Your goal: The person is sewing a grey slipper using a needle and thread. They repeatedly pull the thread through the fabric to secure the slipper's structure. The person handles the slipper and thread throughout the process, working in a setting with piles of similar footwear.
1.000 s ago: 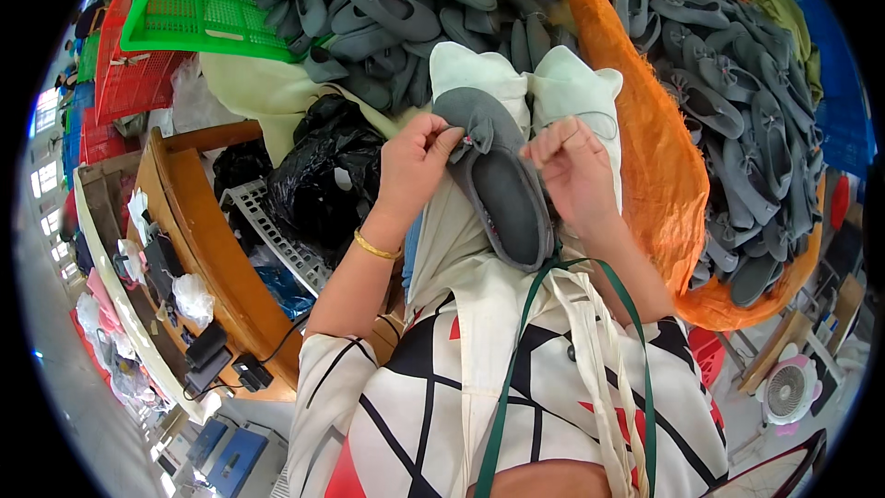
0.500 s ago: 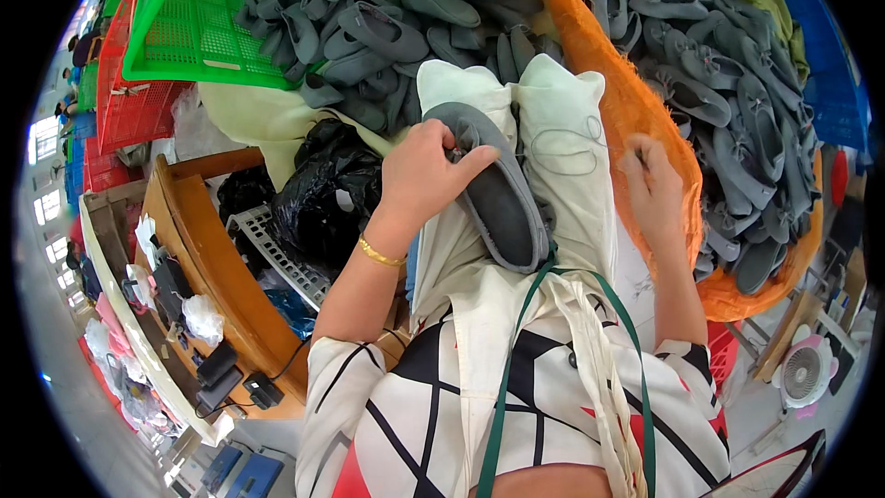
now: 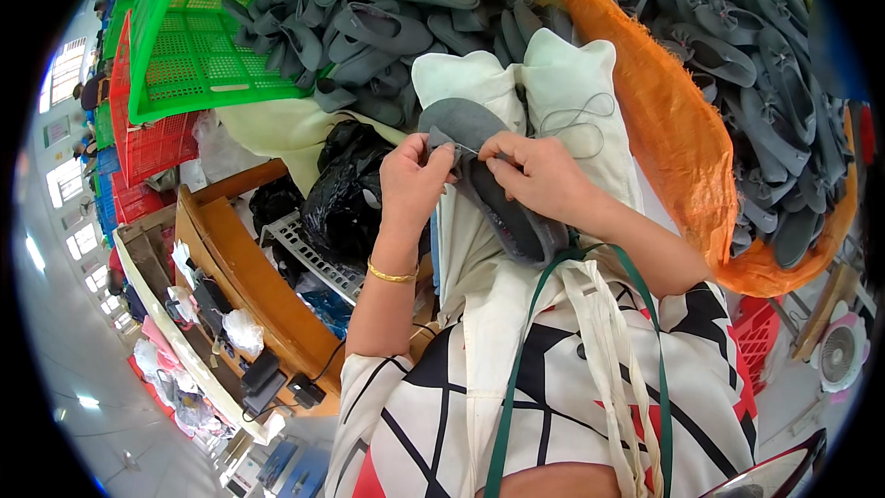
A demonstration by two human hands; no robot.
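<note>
A grey slip-on shoe lies across my lap, its toe pointing away from me and its dark insole partly showing. My left hand is closed on the shoe's upper, pinching a small grey flap between thumb and fingers. From the right, my right hand reaches over the shoe with thumb and finger pinched on a thin needle, which spans the small gap to the left fingertips. A dark thread lies looped on the pale apron over my right thigh.
Grey shoes are heaped ahead beside a green basket. An orange sack full of similar shoes stands close on my right. To the left are a wooden drawer and a black plastic bag; a small fan stands far right.
My right hand has come in from beside the orange sack to the shoe. My left hand has shifted its grip to pinch the upper's flap. The view has turned slightly.
</note>
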